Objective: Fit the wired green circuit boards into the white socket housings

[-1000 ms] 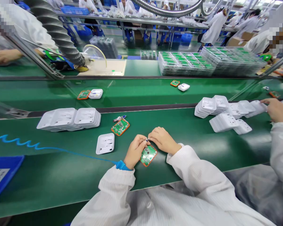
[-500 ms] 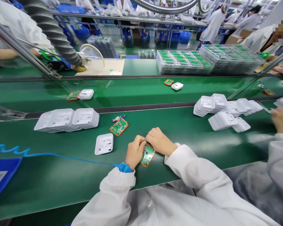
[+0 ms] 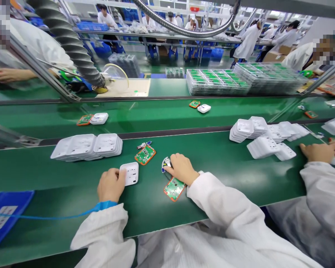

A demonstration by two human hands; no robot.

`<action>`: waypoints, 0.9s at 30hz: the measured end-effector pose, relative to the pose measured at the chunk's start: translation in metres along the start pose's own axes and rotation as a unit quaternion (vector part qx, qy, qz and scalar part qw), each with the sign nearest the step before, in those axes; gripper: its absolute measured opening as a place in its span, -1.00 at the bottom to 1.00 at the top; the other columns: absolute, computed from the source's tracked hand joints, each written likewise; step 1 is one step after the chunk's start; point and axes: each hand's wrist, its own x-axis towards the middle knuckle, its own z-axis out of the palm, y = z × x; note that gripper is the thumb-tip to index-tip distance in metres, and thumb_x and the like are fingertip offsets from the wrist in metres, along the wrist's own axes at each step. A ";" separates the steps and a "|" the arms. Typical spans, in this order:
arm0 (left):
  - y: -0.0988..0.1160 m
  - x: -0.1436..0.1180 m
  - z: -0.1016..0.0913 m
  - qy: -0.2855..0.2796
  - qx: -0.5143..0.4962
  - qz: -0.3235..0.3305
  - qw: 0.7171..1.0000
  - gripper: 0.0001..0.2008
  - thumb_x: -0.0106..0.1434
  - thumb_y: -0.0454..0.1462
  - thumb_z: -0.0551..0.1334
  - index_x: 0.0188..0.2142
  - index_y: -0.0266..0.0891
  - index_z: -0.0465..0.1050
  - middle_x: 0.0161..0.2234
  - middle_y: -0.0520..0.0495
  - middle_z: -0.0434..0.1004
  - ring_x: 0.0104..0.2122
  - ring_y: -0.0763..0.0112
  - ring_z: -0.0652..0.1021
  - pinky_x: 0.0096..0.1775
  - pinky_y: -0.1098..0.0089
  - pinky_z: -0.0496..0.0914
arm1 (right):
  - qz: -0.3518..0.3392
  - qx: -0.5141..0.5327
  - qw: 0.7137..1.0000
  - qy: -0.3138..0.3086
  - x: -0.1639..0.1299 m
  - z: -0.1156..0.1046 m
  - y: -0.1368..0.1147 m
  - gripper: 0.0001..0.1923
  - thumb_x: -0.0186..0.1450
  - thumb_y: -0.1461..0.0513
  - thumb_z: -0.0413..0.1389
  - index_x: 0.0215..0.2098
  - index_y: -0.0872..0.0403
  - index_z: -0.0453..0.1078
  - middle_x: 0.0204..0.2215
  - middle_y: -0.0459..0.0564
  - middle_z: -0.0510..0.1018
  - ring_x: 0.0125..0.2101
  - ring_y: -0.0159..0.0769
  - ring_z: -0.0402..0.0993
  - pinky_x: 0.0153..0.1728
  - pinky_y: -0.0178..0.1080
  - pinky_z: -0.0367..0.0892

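Note:
My left hand [image 3: 111,185], with a blue wrist strap, is closed on the left edge of a white plastic housing [image 3: 132,174]. To the right, my right hand [image 3: 181,168] pinches a small wired part [image 3: 165,163] with a blue connector and a pale curved strip. Just below that hand lies a green circuit board [image 3: 174,189] with an orange edge, and a dark wire runs up from it toward the fingers. A second orange-edged circuit board [image 3: 145,155] rests between and beyond the hands, its small wired part [image 3: 144,145] beside it.
Stacked white housings stand at the left [image 3: 86,147] and right [image 3: 264,145]. A belt [image 3: 145,115] behind carries boards paired with housings. Clear trays of boards [image 3: 217,82] stand farther back. A co-worker's hand [image 3: 318,152] is at the right; a blue folder [image 3: 11,219] lies left.
My left hand has left the circuit board, moved left and taken hold of the white housing. My right hand stays near the board with the wired part. Pairs on the belt have shifted left.

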 end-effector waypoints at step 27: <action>0.113 -0.079 0.022 -0.286 -0.489 0.067 0.821 -0.36 0.05 -0.31 0.11 0.17 -0.23 0.12 0.06 -0.17 0.37 -0.06 0.24 0.48 -0.10 0.28 0.41 | -0.192 0.116 0.973 0.048 -0.033 -0.034 0.027 -0.86 0.32 0.33 -0.04 -0.17 0.09 0.30 -0.25 -0.02 0.31 -0.37 -0.42 0.27 -0.28 -0.36 0.25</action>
